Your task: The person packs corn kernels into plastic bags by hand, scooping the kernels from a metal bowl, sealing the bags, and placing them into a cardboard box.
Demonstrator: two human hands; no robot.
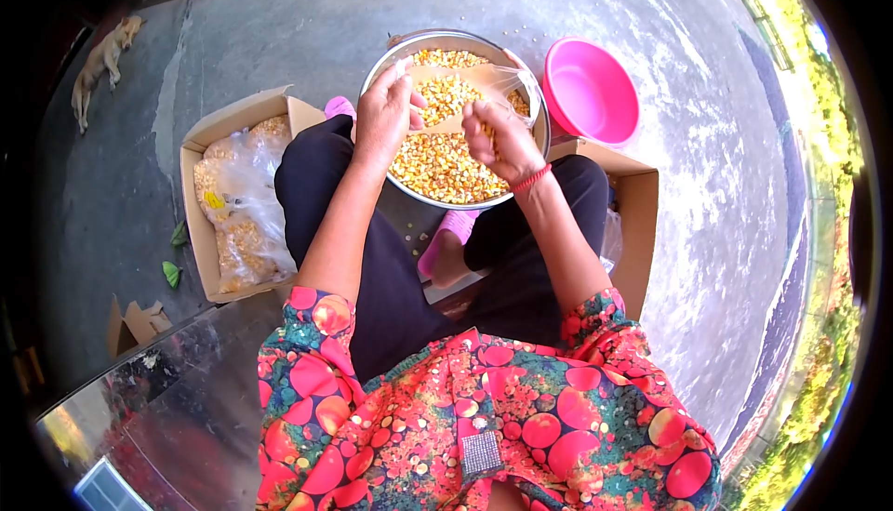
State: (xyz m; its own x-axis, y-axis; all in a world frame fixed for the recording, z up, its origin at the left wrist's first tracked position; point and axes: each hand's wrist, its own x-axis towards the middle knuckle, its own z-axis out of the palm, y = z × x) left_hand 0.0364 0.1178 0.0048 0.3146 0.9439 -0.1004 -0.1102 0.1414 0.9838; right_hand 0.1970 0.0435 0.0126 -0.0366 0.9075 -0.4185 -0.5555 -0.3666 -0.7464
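Note:
A wide round metal basin (370,76) full of yellow corn kernels (446,165) stands between my knees. Over its left side is my left hand (383,119), fingers curled inward with the thumb towards the middle; what they hold, if anything, is hidden. My right hand (505,142), with a red band at the wrist, is closed above the basin's right side, and yellow kernels show at its curled fingers. Clear plastic (517,83) spreads just beyond the right hand, over the corn. Tan bands, perhaps card or shadow, cross the kernels; I cannot tell which.
A pink bowl (595,91) sits right of the basin. A cardboard box (206,265) with plastic-bagged kernels is at my left; another box (637,223) stands at my right. Farther left, a dog (100,65) lies on the concrete floor. Green leaves (171,274) lie near the left box.

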